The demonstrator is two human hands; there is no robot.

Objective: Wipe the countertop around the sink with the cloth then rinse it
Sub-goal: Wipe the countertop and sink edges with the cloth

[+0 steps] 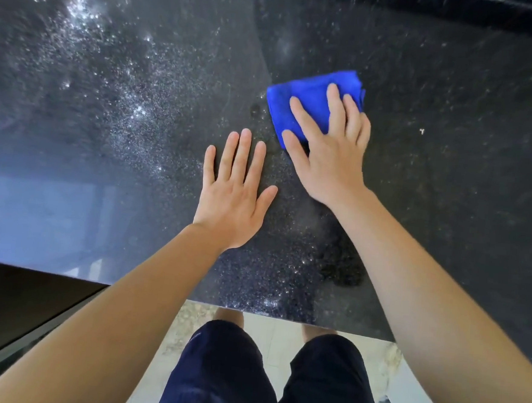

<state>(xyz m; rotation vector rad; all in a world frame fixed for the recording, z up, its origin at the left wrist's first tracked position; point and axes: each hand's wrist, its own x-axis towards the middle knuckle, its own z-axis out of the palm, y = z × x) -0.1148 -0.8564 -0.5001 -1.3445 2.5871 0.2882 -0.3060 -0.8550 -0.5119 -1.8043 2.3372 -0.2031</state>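
Observation:
A folded blue cloth (306, 100) lies on the black speckled countertop (138, 113), right of centre. My right hand (331, 155) presses flat on top of the cloth, fingers spread over it and pointing away from me. My left hand (237, 193) rests palm down on the bare countertop just left of the cloth, fingers apart, holding nothing. No sink or tap shows in this view.
The countertop's front edge (281, 317) runs across below my forearms. A small white speck (422, 130) lies on the stone to the right of the cloth. Beneath the edge are my legs in dark shorts (246, 373) on a light tiled floor.

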